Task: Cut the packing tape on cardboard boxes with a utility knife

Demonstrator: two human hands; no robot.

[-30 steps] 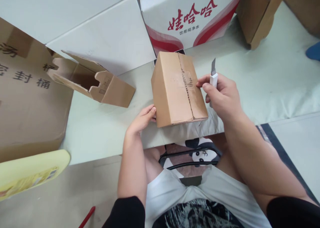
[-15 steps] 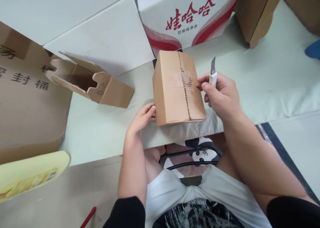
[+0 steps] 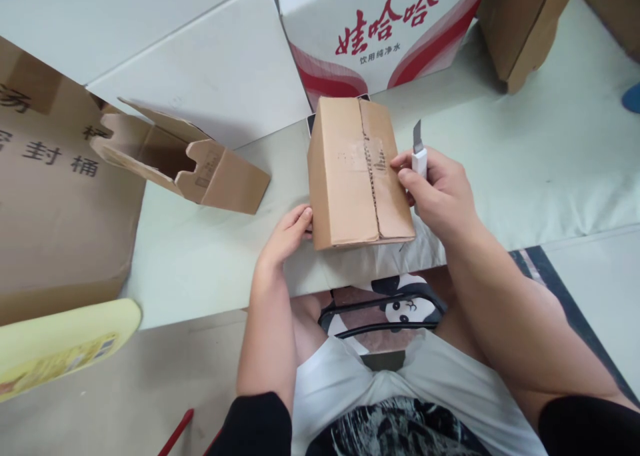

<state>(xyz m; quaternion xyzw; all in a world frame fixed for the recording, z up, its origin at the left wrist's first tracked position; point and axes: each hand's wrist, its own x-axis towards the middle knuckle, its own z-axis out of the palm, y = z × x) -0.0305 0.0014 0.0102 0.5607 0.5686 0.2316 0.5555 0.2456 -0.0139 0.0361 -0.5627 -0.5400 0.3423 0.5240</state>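
A small brown cardboard box stands on the pale table near its front edge, with a taped seam running down its top. My left hand presses against the box's lower left side. My right hand rests at the box's right edge and grips a white utility knife whose blade points up and away. The thumb touches the box's right top edge.
An opened, empty brown carton lies to the left. A white and red printed carton stands behind the box, a large brown carton at far left, another brown carton at back right. A yellow item lies bottom left.
The right hand with the knife has dropped slightly and moved closer to the box's right edge. The box and the left hand have barely shifted.
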